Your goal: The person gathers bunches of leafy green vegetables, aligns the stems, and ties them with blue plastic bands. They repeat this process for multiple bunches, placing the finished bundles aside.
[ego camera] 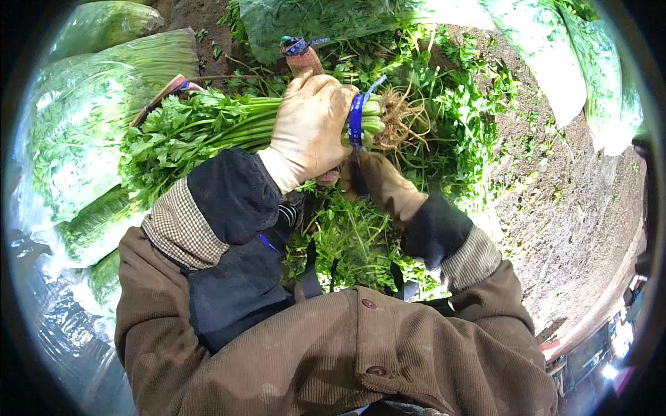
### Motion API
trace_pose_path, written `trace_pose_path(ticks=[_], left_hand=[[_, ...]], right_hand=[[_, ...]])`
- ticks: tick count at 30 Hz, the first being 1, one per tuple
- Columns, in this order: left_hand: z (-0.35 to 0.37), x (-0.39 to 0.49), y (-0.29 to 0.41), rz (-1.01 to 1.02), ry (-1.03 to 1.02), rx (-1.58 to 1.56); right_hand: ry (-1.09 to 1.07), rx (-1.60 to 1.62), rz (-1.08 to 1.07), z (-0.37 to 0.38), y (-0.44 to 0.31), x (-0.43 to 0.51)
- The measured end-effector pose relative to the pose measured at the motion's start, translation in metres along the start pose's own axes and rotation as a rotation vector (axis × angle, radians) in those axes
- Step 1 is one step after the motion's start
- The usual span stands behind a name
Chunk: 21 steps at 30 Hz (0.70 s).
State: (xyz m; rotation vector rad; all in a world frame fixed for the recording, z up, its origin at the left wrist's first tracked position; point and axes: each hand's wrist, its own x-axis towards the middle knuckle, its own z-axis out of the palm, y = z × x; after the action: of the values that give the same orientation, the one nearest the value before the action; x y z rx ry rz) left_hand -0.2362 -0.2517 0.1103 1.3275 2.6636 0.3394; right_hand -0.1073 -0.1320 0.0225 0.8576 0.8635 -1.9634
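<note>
My left hand (312,130), in a pale soiled glove, is closed over a bunch of celery (244,117) lying crosswise. Its leaves (161,138) point left, and the tangled brown roots (398,122) stick out to the right. A printed blue tie band (356,120) wraps the stalks just short of the roots, one end standing up. Under the bunch, my gloved right hand (387,182) grips the lower part of the band at the root side. Shadow and the bunch partly hide its fingertips.
Clear plastic bags of celery (78,125) lie at left, with more bags (551,57) at upper right. Behind the bunch, a pink-wrapped post (304,60) carries blue tape. Loose leaves (354,234) cover the soil (567,208) below and around my hands.
</note>
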Motion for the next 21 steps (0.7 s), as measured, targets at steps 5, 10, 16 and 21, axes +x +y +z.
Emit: trace_pose_path(ticks=[5, 10, 16, 21], left_hand=[[0.003, -0.004, 0.001, -0.006, -0.018, 0.059], [0.009, -0.007, -0.002, 0.037, -0.023, 0.086], [-0.004, -0.017, 0.001, 0.074, -0.007, -0.080], [-0.014, -0.025, 0.008, -0.060, -0.085, -0.259]], right_hand=[[-0.210, 0.286, -0.084, 0.030, -0.013, -0.061], [-0.539, -0.337, -0.296, 0.035, -0.084, -0.120], [-0.248, -1.369, -1.326, 0.037, -0.165, -0.086], [0.104, -1.500, -1.301, 0.014, -0.202, -0.038]])
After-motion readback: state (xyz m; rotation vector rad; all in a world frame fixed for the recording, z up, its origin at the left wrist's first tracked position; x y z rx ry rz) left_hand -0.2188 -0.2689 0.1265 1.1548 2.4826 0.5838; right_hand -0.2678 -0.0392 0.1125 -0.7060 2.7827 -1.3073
